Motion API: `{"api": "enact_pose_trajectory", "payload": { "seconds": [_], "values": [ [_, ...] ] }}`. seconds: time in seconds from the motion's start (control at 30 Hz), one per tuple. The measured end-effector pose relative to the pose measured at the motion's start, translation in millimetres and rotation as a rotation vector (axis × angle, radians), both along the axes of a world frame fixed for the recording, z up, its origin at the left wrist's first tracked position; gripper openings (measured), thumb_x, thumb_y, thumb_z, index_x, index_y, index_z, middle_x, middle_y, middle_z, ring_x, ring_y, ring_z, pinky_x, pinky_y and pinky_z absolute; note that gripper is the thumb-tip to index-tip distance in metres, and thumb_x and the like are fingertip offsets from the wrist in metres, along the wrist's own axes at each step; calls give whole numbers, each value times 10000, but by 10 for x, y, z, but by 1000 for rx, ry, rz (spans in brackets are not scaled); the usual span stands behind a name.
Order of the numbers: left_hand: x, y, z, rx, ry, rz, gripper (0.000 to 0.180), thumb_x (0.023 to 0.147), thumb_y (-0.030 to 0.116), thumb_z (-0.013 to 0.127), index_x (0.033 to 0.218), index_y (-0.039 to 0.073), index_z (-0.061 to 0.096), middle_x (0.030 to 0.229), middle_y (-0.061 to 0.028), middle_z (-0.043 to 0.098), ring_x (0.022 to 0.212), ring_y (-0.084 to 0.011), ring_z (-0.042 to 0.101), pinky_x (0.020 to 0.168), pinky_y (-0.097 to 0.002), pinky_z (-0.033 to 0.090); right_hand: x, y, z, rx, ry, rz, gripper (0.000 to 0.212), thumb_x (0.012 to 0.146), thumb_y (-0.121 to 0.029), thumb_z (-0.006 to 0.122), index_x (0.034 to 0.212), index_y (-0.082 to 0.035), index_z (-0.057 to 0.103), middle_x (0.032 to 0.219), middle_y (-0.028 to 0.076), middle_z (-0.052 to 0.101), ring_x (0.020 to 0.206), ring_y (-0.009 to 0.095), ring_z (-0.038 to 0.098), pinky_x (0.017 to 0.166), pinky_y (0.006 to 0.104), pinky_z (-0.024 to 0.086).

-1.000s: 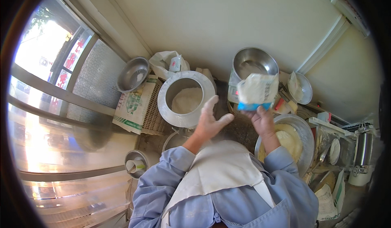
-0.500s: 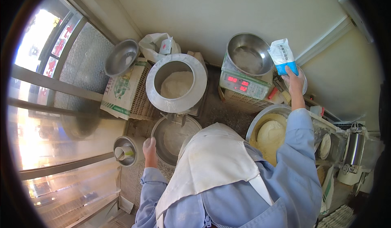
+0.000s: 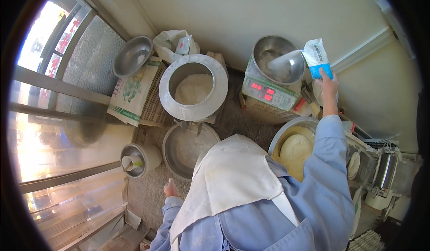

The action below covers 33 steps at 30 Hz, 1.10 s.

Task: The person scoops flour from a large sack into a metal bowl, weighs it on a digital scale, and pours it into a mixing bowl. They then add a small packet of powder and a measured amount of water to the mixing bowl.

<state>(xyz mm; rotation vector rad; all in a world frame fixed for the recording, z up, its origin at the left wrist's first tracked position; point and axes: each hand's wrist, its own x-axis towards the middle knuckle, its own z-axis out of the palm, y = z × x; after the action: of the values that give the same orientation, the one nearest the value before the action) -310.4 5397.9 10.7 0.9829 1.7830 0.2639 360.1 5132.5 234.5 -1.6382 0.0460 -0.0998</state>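
Note:
My right hand (image 3: 328, 86) is raised at the upper right and grips a white and blue bag (image 3: 316, 56), tilted toward a steel bowl (image 3: 277, 63) on a digital scale (image 3: 265, 92). White powder streams from the bag into that bowl. My left hand (image 3: 170, 189) hangs low at my side with curled fingers, holding nothing, near an empty steel basin (image 3: 190, 149) on the floor. A blue jacket and a white apron (image 3: 228, 175) fill the lower middle.
A large round metal machine tub (image 3: 193, 87) holds white flour. A bowl of pale dough (image 3: 293, 150) sits under my right arm. At the left are a printed sack (image 3: 132, 92), a steel bowl (image 3: 132, 56), a small metal cup (image 3: 131, 161) and glass doors (image 3: 49, 116).
My right hand has carried the bag from the middle up to the right and tipped it over the scale bowl. My left hand has dropped from chest height down to my side.

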Motion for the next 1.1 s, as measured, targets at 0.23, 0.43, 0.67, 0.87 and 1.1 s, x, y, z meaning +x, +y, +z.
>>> {"api": "enact_pose_trajectory", "payload": {
  "seconds": [0.23,0.43,0.67,0.87,1.1],
  "values": [
    [-44,63,-247,112,-84,91,371,836,312,558,539,133,426,455,7,379,388,-105,379,342,-284,276,128,-3,21,-114,-38,30,433,712,-190,729,1014,58,542,889,106,569,755,177,571,595,307,543],
    [-46,5,-198,91,-54,120,364,829,281,567,529,144,413,476,16,401,398,-98,372,358,-283,268,150,-3,18,-12,-42,51,433,720,-188,726,1028,55,542,892,107,574,750,181,577,605,305,543],
    [13,-83,22,53,50,29,358,832,267,557,525,110,461,501,24,421,429,-92,355,418,-279,302,163,-11,5,-24,-42,12,425,722,-178,724,1028,58,547,888,108,584,727,182,587,596,304,546],
    [68,-86,155,13,9,45,351,826,272,566,531,114,460,516,16,429,441,-98,381,416,-274,307,209,-26,-58,-67,-53,0,419,713,-192,729,1002,61,561,861,103,588,713,175,589,565,294,547],
    [17,-48,24,24,32,85,353,811,285,582,524,139,436,493,18,413,413,-97,375,383,-273,290,278,-51,-118,-149,-80,8,437,703,-217,736,1011,42,568,860,100,587,696,168,585,552,295,548]
  ]
}}
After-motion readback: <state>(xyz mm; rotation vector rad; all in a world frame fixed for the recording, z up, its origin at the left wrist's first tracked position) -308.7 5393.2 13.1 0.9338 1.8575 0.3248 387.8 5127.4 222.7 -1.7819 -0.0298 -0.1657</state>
